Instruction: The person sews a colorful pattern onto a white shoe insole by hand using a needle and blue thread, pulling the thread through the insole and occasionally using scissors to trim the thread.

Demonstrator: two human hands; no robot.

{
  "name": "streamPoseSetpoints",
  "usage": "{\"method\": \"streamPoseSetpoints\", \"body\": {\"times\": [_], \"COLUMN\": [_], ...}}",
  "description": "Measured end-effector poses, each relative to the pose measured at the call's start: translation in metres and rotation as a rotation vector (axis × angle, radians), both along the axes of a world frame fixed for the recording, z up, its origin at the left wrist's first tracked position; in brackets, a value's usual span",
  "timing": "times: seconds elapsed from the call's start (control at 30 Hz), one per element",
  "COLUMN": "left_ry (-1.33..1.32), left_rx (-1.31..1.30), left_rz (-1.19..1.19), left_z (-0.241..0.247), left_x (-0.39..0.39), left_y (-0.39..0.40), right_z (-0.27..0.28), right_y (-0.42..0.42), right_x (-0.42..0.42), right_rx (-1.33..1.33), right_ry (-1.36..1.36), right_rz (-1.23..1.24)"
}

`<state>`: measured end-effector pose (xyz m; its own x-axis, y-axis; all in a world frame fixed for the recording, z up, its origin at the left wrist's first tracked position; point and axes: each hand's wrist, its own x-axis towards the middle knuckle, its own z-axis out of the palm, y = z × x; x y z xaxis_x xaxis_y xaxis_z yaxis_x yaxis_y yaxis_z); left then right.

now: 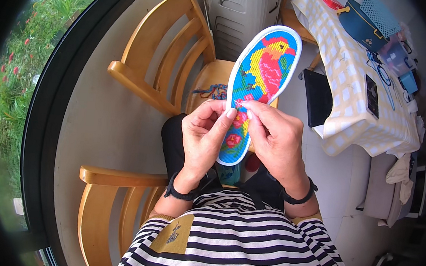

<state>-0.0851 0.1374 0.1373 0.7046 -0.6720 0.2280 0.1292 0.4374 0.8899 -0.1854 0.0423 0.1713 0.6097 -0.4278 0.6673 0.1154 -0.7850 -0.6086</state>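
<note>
An embroidered shoe insole (266, 69) with a white border shows a red and yellow bird above pink flowers on blue. My left hand (207, 130) grips its left edge near the middle, thumb on top. A thin needle (238, 102) lies over the flowers, its end between the thumb and index finger of my right hand (275, 134). That hand is at the insole's right edge. Whether thread runs from the needle cannot be made out. Tangled coloured threads (216, 91) lie on a wooden chair seat behind my left hand.
Wooden chairs (141, 86) stand ahead and at the left (119, 180), beside a window frame (47, 93). A table with a checked cloth (349, 117) at the right holds a phone (372, 95), a dark blue basket (362, 26) and cables. A black flat object (316, 98) is near its edge.
</note>
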Motion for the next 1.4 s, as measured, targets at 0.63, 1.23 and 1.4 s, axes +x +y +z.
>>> {"method": "streamPoseSetpoints", "body": {"times": [0.63,1.23,1.4], "left_ry": [-1.11,-1.135,-1.036], "left_rx": [0.059,0.126,0.169], "left_rz": [0.459,0.032,-0.056], "left_z": [-0.015,-0.003,-0.009], "left_x": [-0.005,0.031,0.03], "left_y": [-0.011,0.007,0.009], "right_z": [-0.014,-0.041,-0.068], "right_y": [0.002,-0.023,-0.032], "right_x": [-0.008,-0.012,0.003], "right_rx": [0.708,1.091,1.227], "right_ry": [-0.007,0.106,-0.078], "right_rz": [0.134,0.64,0.662]}}
